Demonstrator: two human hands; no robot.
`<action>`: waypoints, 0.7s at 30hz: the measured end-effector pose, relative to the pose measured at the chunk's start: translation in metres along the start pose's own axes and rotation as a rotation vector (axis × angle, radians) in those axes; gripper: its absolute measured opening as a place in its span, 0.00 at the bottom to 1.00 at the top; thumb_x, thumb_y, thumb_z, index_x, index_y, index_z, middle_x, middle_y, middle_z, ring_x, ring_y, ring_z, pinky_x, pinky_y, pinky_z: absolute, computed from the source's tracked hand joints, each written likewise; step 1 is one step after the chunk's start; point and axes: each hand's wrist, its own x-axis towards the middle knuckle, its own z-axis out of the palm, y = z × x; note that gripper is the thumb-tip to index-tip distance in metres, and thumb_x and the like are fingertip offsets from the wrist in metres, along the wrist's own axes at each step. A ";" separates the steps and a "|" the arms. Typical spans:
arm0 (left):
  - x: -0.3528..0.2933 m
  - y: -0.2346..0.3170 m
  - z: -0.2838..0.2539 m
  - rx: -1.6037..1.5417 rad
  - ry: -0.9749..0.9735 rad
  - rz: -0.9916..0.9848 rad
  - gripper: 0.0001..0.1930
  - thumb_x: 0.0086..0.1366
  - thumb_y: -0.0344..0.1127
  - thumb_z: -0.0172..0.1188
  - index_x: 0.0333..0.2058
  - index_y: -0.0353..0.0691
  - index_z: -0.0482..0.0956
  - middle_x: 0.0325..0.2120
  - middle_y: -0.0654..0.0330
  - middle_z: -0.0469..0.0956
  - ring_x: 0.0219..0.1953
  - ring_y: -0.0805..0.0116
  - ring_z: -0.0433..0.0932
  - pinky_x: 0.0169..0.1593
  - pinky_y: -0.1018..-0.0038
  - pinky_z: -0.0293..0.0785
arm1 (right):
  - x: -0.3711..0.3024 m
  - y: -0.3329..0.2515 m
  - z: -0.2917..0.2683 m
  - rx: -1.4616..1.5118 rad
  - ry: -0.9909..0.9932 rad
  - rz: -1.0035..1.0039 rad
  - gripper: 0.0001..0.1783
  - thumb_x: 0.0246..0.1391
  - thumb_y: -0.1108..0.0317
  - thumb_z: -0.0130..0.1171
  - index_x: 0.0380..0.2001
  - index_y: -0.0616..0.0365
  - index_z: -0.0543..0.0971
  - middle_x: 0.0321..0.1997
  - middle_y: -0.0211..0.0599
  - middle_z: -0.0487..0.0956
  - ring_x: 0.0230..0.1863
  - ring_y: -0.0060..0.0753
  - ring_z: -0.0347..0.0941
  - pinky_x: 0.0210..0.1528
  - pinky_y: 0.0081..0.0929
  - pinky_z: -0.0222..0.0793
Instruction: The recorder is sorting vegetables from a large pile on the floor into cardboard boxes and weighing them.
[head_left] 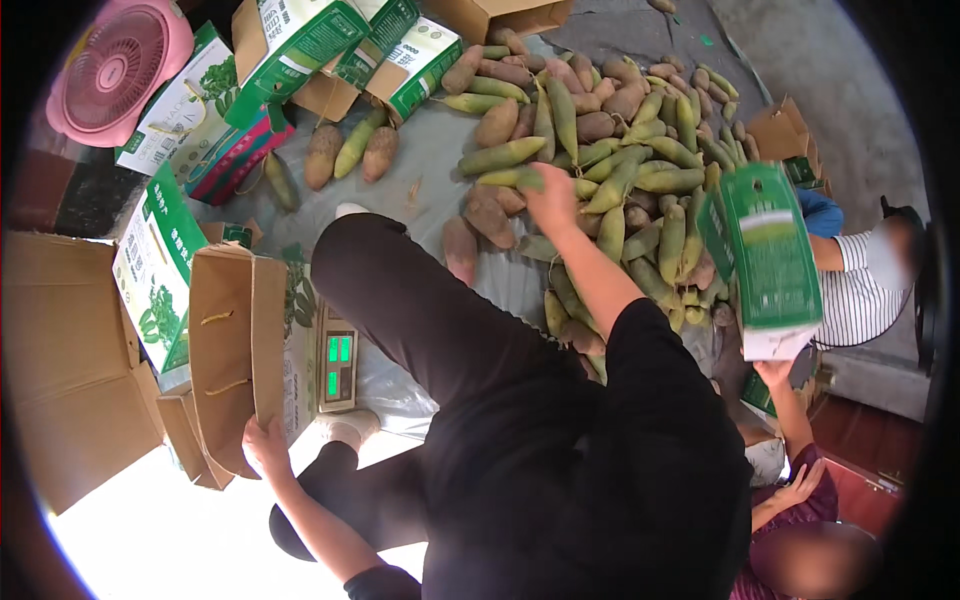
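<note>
My left hand is closed on the flap edge of an open cardboard carton with rope handles. The carton's bottom is hidden from here. It stands over a scale with a lit green display. With my right arm stretched forward, my right hand has its fingers round the end of a green radish, slightly blurred, at the near left of a big heap. More long green radishes lie there, mixed with reddish-brown root vegetables.
White-and-green cartons and a pink fan stand at the left. Loose roots lie on the plastic sheet. At the right, a person in purple holds up a green carton, near another in stripes.
</note>
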 end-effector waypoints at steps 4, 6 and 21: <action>-0.003 0.004 -0.002 -0.092 0.024 0.004 0.11 0.50 0.31 0.57 0.33 0.32 0.77 0.28 0.47 0.77 0.32 0.50 0.77 0.37 0.63 0.71 | -0.027 0.049 -0.043 -0.249 -0.019 0.692 0.34 0.41 0.60 0.65 0.53 0.51 0.66 0.57 0.42 0.64 0.56 0.48 0.61 0.54 0.43 0.62; -0.005 0.003 -0.003 -0.061 0.010 -0.020 0.12 0.50 0.31 0.57 0.34 0.31 0.77 0.28 0.46 0.77 0.32 0.50 0.77 0.38 0.64 0.71 | -0.039 0.050 -0.065 -0.256 -0.003 0.820 0.37 0.40 0.57 0.67 0.54 0.52 0.65 0.59 0.44 0.62 0.56 0.51 0.62 0.57 0.43 0.61; -0.007 -0.009 -0.002 0.034 -0.017 -0.086 0.13 0.50 0.32 0.56 0.35 0.34 0.76 0.32 0.48 0.76 0.36 0.49 0.75 0.41 0.62 0.70 | -0.070 0.120 -0.040 -0.128 -0.082 1.051 0.34 0.33 0.66 0.69 0.46 0.62 0.65 0.48 0.52 0.68 0.49 0.55 0.67 0.47 0.46 0.69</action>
